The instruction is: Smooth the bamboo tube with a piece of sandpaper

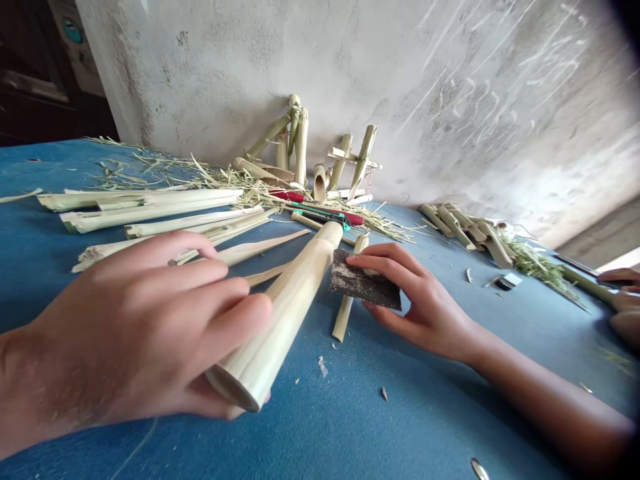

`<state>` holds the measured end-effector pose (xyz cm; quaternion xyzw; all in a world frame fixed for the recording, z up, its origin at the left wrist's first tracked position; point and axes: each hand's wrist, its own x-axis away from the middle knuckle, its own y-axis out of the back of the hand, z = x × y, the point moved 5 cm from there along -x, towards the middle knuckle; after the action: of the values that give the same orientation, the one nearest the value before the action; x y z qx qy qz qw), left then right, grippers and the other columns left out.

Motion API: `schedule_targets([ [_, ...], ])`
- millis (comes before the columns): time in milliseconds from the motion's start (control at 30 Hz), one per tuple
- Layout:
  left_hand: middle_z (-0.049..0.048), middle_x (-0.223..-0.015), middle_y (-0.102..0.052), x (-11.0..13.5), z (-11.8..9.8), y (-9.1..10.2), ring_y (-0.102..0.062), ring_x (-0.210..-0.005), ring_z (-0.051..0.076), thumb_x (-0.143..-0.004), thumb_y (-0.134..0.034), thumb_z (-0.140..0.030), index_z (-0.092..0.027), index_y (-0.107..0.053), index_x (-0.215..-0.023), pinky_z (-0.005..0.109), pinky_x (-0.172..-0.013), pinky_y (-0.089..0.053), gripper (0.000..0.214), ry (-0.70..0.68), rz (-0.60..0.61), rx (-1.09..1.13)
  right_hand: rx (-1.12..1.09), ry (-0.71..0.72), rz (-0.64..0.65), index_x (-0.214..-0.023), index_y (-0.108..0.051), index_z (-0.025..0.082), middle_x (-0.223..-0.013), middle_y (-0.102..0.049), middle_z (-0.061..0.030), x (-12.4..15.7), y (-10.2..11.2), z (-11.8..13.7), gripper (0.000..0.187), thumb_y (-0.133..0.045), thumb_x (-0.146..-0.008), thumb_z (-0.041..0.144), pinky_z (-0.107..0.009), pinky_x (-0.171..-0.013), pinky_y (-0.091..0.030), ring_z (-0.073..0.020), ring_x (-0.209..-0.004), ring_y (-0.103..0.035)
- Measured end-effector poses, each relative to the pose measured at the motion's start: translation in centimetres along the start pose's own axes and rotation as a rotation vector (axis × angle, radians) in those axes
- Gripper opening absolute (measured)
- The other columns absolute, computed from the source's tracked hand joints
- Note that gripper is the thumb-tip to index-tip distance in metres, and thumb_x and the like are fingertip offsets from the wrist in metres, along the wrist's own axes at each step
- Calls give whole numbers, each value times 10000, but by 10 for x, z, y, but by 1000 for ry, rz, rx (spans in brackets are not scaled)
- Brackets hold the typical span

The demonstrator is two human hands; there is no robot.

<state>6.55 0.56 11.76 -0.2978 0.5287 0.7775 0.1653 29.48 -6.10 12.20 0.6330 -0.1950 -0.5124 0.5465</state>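
My left hand (165,327) is wrapped round the near part of a peeled, pale bamboo tube (295,293). The tube slants away from me, its open hollow end towards me. In my right hand (420,300) is a dark piece of sandpaper (367,281) dusted with pale powder, pinched between thumb and fingers. The sandpaper is close beside the far half of the tube; whether they touch I cannot tell. Beneath the sandpaper a thin bamboo piece (343,320) lies on the blue table (320,440).
Split bamboo strips (155,212) lie at left. Behind are a green-and-black utility knife (325,215), shavings (200,175) and upright bamboo constructions (300,143) against the wall (250,53). At right are bamboo pieces (453,227) and another person's hand (627,310).
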Motion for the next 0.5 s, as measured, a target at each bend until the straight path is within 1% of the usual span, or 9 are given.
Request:
schedule_targets([
  [67, -73, -597, -541, -2, -6, -1, -524, -564, 189, -658, -561, -616, -255, -510, -720, 431, -722, -434, 370, -143, -16, -65, 4, -27, -24, -1231, -492, 186, -1162, -525, -100, -1, 2, -1, 404, -559, -833, 166, -331, -924, -458, -199, -1083, -515],
  [100, -69, -595, -540, -2, -6, 0, -527, -552, 185, -651, -556, -613, -246, -496, -727, 436, -727, -434, 380, -161, -23, -70, 9, -40, -39, -1198, -508, 181, -1133, -537, -94, -2, 3, -2, 359, -549, -843, 164, -320, -906, -463, -190, -1056, -525],
  [200, -75, -561, -519, -4, 0, 2, -529, -509, 172, -622, -543, -619, -251, -456, -725, 443, -745, -437, 391, -55, -32, -2, 36, -75, -91, -1081, -554, 175, -1044, -563, -78, -3, 7, -6, 199, -508, -888, 180, -296, -853, -472, -165, -964, -547],
  [267, -77, -541, -505, -5, 5, 3, -528, -495, 175, -620, -523, -643, -261, -441, -725, 447, -740, -436, 404, 14, -32, 23, 42, -93, -119, -1030, -566, 174, -1005, -573, -71, -3, 8, -9, 148, -492, -903, 182, -282, -813, -477, -155, -921, -553],
  [333, -73, -541, -502, -6, 8, 4, -534, -508, 182, -619, -517, -665, -266, -440, -740, 442, -728, -435, 424, 60, -30, 38, 44, -118, -144, -1034, -566, 176, -993, -581, -66, -2, 9, -12, 157, -482, -902, 163, -269, -775, -483, -148, -896, -560],
  [400, -63, -558, -505, -6, 11, 5, -544, -539, 192, -615, -527, -673, -264, -444, -760, 429, -710, -436, 441, 91, -35, 51, 52, -138, -164, -1067, -557, 181, -986, -587, -59, -1, 10, -13, 209, -468, -888, 122, -263, -752, -486, -143, -876, -566],
  [500, -35, -629, -539, -4, 17, 6, -539, -557, 197, -652, -496, -697, -260, -448, -770, 371, -588, -415, 456, 128, -79, 61, 57, -130, -164, -1054, -555, 197, -961, -594, -44, -1, 12, -11, 289, -453, -827, 50, -269, -738, -490, -147, -859, -574],
])
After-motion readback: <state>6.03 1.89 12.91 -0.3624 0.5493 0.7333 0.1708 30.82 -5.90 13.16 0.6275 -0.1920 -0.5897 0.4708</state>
